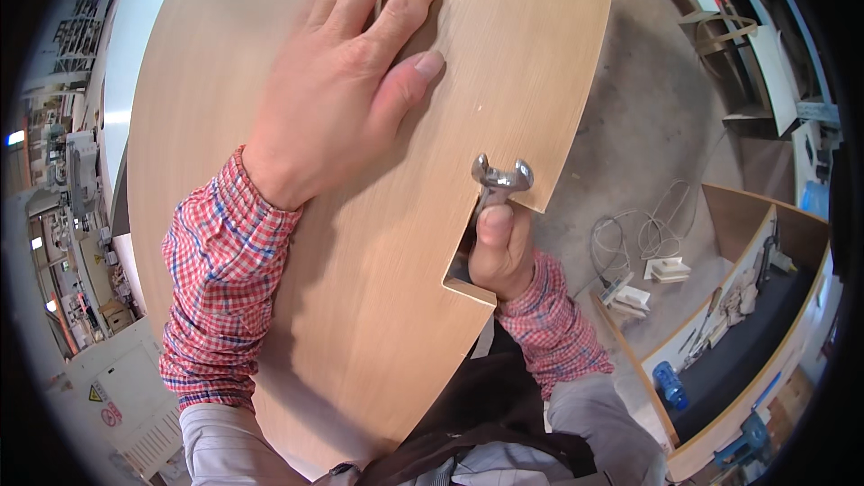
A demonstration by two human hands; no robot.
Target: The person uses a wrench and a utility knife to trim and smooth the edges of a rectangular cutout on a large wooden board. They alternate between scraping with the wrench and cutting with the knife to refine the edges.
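Note:
A wood-grain panel (378, 243) with a square notch cut into its right edge fills the middle of the view. Flat on its upper face lies my left hand (346, 81), fingers stretched forward and thumb apart, holding nothing. My right hand (500, 250) is closed in the notch, thumb uppermost, around a shiny metal tool with a forked, two-pronged head (501, 176). The prongs stick up above the panel by the notch's far corner. The tool's lower part is hidden by my fingers and the panel, so its exact kind is unclear.
At lower right stands an open wooden box (661, 436) with tools and a blue bottle (669, 385) inside. A coiled cable (621, 238) and small white blocks (666, 270) lie on the floor. White boards lean at upper right; a pale metal cabinet (121, 396) stands lower left.

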